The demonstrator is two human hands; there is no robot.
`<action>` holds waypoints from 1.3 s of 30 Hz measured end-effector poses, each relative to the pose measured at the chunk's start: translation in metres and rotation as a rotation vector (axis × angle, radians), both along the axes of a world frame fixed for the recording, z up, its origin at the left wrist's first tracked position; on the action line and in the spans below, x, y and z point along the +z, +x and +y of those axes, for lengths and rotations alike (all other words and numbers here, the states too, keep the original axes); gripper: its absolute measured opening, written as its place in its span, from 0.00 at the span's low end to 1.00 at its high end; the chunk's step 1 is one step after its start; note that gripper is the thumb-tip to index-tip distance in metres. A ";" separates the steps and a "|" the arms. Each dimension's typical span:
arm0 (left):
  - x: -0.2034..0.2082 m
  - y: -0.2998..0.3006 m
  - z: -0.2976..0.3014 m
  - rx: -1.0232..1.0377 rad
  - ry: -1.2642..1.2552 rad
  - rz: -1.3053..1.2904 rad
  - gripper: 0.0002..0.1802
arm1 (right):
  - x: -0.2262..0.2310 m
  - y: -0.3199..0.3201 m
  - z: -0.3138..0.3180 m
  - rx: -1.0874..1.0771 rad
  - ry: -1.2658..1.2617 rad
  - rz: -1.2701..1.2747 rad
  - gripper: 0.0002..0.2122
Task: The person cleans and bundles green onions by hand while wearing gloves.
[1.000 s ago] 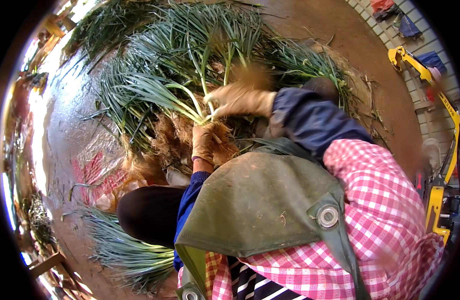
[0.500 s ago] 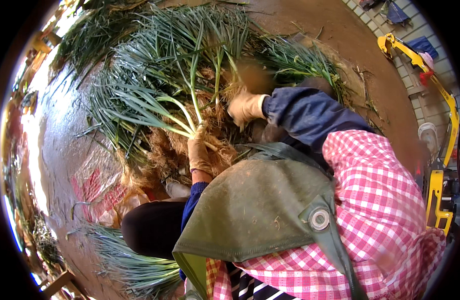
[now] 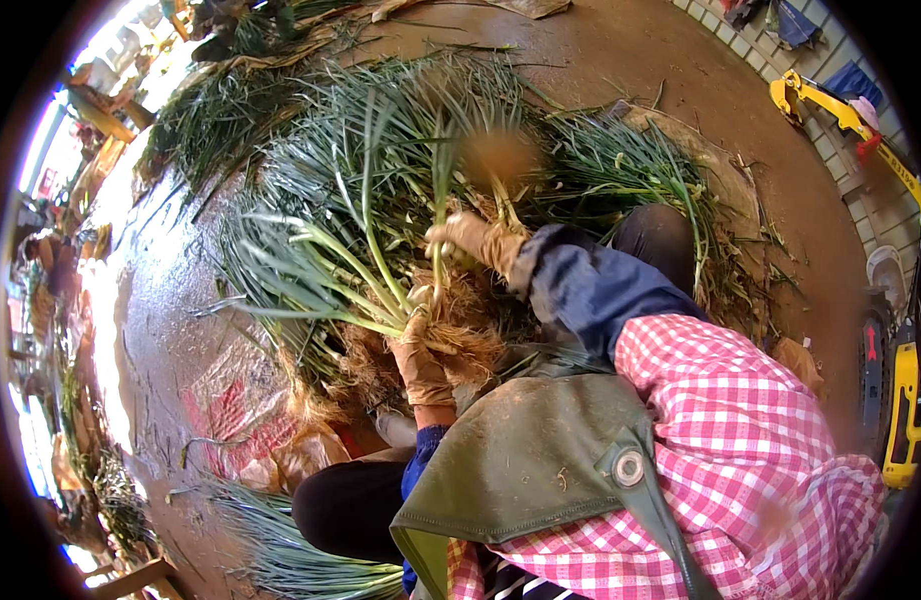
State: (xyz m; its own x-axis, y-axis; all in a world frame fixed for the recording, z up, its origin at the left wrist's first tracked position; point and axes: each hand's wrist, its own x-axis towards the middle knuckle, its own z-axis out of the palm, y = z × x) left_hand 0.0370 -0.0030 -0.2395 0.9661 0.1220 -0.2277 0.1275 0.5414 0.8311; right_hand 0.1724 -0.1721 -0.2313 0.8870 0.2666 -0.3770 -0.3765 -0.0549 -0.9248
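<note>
Head cam, my only feed: the relation I'm reading is the upright stalk [image 3: 442, 178] vs. my two hands. It stands btw. the leaf mass and my L grip [image 3: 419, 372], up and slightly right of that grip, w/ its long axis running almost straight away from me, leaf end far, root end near. R grip [image 3: 479, 242] is the nearer one, coming in from the right, roughly square across the stem. The held stalks [image 3: 389, 276] lie at a diff. angle: from L grip they fan up and left, leaf ends splayed, so the two axes open out like a V, bases close tog.

Grip state: L, tan-gloved, is closed round the pale lower ends of those few stalks, w/ shaggy roots [image 3: 464, 345] just beside it on the right. R, also gloved, has fingers curled in w/ little gap, and AFAICT it's pinching the upright stalk partway up; palm side hidden, so can't confirm how firm.

Around: big leafy pile [image 3: 401, 115] on the floor [image 3: 621, 55] beyond both hands, roots mostly toward me. Another bundle [image 3: 301, 545] lies lower left, well apart from either grip, past my L knee [image 3: 346, 510].
</note>
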 end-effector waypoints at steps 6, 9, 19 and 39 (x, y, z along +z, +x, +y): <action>-0.021 -0.004 -0.034 -0.180 -0.396 0.340 0.14 | -0.023 -0.010 -0.010 0.128 0.151 0.203 0.08; -0.024 -0.002 -0.035 -0.214 -0.107 0.228 0.14 | -0.037 0.003 -0.020 0.032 -0.192 0.116 0.15; -0.022 -0.006 -0.036 -0.017 0.190 0.248 0.11 | 0.010 0.005 -0.005 0.160 -0.992 -0.321 0.20; -0.042 0.002 -0.016 -0.041 0.181 0.221 0.12 | 0.043 -0.098 0.043 0.424 0.173 -0.048 0.11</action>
